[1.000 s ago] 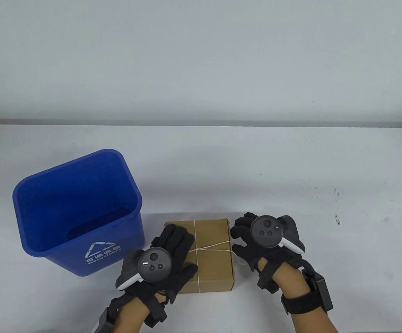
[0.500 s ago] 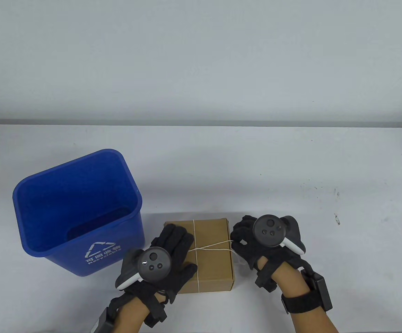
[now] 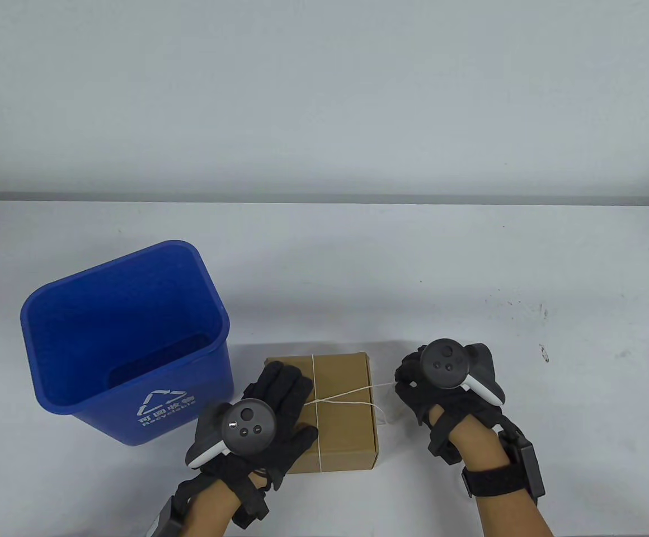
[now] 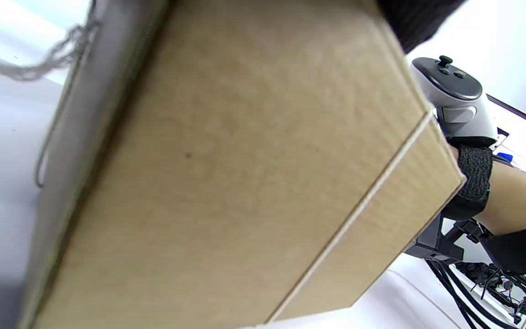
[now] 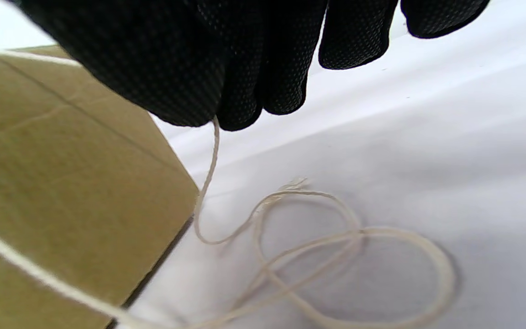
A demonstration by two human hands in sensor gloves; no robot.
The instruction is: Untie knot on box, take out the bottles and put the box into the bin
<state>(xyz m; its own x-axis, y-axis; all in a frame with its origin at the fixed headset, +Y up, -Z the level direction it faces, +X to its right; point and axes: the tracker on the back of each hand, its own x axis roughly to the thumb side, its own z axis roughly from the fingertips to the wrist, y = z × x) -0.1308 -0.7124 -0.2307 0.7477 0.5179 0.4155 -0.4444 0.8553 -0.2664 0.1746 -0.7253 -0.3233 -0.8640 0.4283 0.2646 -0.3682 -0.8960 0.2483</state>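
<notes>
Closed string-tied cardboard box (image 3: 338, 411) beside upright blue bin (image 3: 128, 341)

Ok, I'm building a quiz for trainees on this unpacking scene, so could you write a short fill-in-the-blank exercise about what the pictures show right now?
1. The left hand rests flat on the brown cardboard ____.
2. The right hand pinches the thin white ____.
3. The blue plastic bin stands to the ____ of the cardboard container in the table view.
4. The string is ____ tied around it.

Missing words: box; string; left; still
</notes>
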